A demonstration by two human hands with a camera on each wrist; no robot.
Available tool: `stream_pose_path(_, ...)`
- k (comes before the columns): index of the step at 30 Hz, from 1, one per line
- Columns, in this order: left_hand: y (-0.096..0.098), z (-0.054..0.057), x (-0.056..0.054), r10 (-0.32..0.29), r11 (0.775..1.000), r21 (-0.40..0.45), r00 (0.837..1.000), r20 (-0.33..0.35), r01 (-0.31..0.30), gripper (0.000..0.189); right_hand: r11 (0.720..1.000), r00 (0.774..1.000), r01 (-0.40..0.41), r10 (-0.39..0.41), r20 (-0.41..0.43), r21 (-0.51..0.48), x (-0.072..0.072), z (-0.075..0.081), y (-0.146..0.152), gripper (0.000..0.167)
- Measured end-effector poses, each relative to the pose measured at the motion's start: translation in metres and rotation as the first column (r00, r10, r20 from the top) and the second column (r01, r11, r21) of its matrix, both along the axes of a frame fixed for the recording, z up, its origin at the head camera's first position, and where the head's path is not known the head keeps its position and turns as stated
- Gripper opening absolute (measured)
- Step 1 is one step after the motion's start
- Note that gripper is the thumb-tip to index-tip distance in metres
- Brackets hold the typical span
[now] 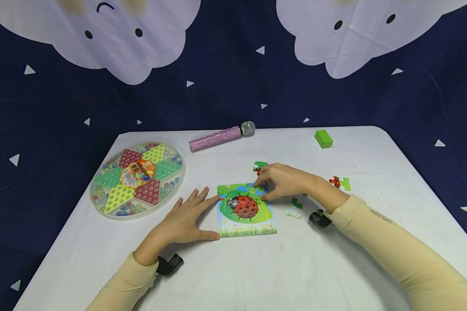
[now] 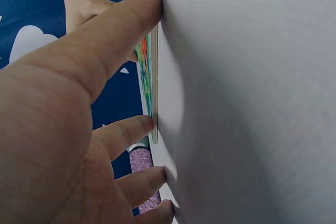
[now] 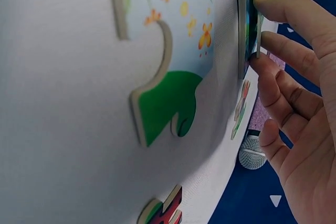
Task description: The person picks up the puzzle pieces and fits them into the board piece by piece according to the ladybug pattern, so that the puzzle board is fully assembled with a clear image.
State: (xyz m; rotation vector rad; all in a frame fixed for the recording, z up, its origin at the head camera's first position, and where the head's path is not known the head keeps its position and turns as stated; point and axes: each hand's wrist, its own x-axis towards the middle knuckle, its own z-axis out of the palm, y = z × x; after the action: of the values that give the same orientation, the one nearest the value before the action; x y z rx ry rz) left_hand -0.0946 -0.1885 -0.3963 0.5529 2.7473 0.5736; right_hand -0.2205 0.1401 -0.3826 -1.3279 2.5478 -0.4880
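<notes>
A square ladybug jigsaw puzzle [image 1: 245, 230] lies flat on the table between my hands. Spread along its left edge, my left hand [image 1: 184, 220] has the thumb at the lower left corner and the index finger higher up, both touching the side. At the puzzle's upper right, my right hand [image 1: 286, 179] pinches a thin puzzle piece [image 3: 259, 22] between thumb and fingers, close over the board; its picture side is mostly hidden. Loose to the right are a flowered piece with green [image 1: 293, 209] and a red and green piece [image 1: 340, 183]. Another loose piece [image 1: 260, 165] shows behind the right hand.
A round Chinese checkers set [image 1: 140, 181] with marbles sits at the left. Toward the back lie a pink glitter microphone [image 1: 219, 138] and a green block [image 1: 324, 139]. A dark blue cloth with clouds [image 1: 233, 86] hangs behind the white table [image 1: 257, 276].
</notes>
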Motion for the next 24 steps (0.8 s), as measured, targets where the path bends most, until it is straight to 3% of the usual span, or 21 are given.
stream_pose_path(24, -0.0003, -0.0007, -0.0015, -0.001, 1.000, -0.001, 1.000, 0.010, 0.001, 0.105, 1.000, 1.000, -0.013, 0.013, 0.028, -0.023, 0.0006, -0.0021, -0.0012, 0.031)
